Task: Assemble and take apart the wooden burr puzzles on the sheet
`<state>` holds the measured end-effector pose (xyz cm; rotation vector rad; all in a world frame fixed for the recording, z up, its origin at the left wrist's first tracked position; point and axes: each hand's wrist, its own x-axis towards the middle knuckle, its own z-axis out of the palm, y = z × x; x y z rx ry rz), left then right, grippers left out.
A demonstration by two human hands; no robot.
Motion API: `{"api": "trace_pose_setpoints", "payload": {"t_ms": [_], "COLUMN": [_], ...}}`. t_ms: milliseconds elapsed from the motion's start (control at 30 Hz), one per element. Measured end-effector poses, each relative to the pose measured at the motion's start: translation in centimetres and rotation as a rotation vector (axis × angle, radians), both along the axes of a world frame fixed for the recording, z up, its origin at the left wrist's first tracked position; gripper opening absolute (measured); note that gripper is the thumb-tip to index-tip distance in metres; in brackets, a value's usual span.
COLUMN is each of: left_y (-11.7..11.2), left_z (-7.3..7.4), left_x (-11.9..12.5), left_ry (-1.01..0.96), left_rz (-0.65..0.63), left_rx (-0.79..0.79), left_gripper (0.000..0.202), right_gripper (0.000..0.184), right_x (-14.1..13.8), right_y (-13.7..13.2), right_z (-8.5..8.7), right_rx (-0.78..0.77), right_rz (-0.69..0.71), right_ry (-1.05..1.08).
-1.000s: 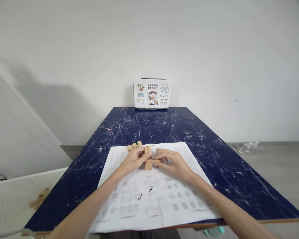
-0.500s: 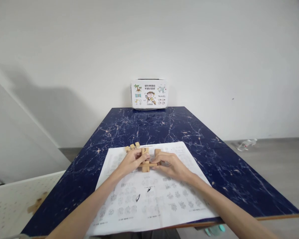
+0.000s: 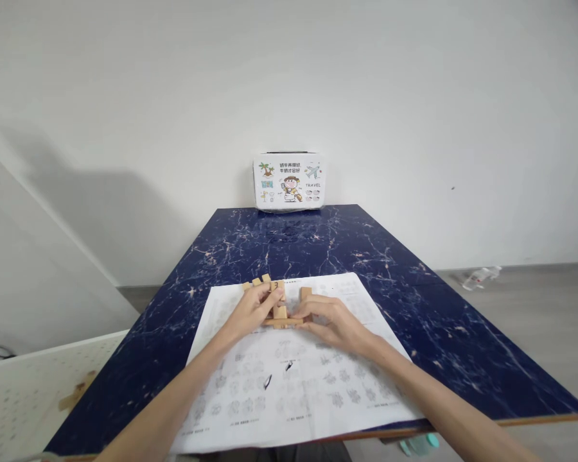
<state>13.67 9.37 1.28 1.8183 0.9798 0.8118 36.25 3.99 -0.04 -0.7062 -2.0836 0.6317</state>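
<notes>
My left hand pinches a wooden block marked "3", which stands tilted with its lower end at a crosswise wooden bar. From the right, my right hand grips the end of that bar between thumb and fingers. Below the bar shows a bit of another wooden piece, mostly hidden. Just behind my right fingers stands one more wooden block. Several wooden blocks are lined up beyond my left hand. Everything rests on or over a printed sheet of paper with faint diagrams.
The blue marbled table bears a white cartoon-printed case at its far edge, against the wall. A white perforated surface lies at lower left. A clear plastic item is on the floor at right, a teal-capped bottle below the table.
The block marked "3" has shifted slightly left in my left hand and shows more of its length. The crosswise bar has tipped a little; my right hand stays nearly in place.
</notes>
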Motion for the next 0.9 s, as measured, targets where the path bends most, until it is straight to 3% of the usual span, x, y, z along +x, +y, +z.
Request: {"api": "trace_pose_setpoints", "payload": {"t_ms": [233, 600, 733, 900], "left_y": [0.0, -0.8, -1.1, -0.9], "left_z": [0.8, 1.5, 3.1, 5.4], "left_x": [-0.3, -0.3, 0.0, 0.8], "left_ry": [0.072, -0.022, 0.008, 0.190], "left_rz": [-0.057, -0.027, -0.061, -0.124], "left_rx": [0.035, 0.062, 0.068, 0.143], "left_gripper": [0.047, 0.053, 0.048, 0.046], "right_gripper": [0.009, 0.012, 0.013, 0.013], "right_x": [-0.1, 0.2, 0.0, 0.0], "right_y": [-0.4, -0.9, -1.5, -2.4], "right_z": [0.1, 1.3, 1.7, 1.4], "right_rx": [0.017, 0.190, 0.232, 0.328], "right_rz": [0.015, 0.009, -0.061, -0.178], "right_ry": [-0.024, -0.105, -0.131, -0.156]}}
